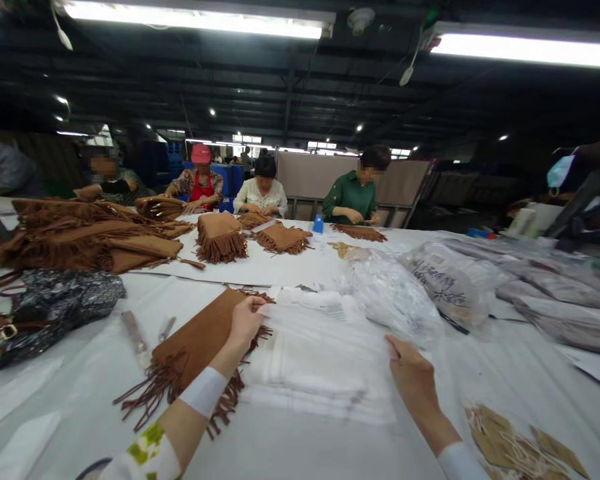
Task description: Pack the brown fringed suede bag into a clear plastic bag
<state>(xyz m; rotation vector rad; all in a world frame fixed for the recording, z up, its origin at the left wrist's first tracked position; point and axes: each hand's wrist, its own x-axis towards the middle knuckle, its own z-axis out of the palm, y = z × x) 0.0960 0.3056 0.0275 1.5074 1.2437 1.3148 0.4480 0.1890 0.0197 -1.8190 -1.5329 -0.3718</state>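
Translucent plastic bags [320, 360] spread over the desk [330, 453]
The left hand [247, 323] pinches their upper-left corner and the right hand [413, 370] their right edge, fingers closed; opposite grips likely keep the thin plastic flat. The brown fringed bag [200, 337] lies just left.

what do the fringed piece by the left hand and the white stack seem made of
Fringed piece: suede or suede-like fabric, matte brown, judging by its dull surface and limp fringe.

White stack: probably thin plastic, translucent, judging by its sheer, layered edges; blur leaves it open.
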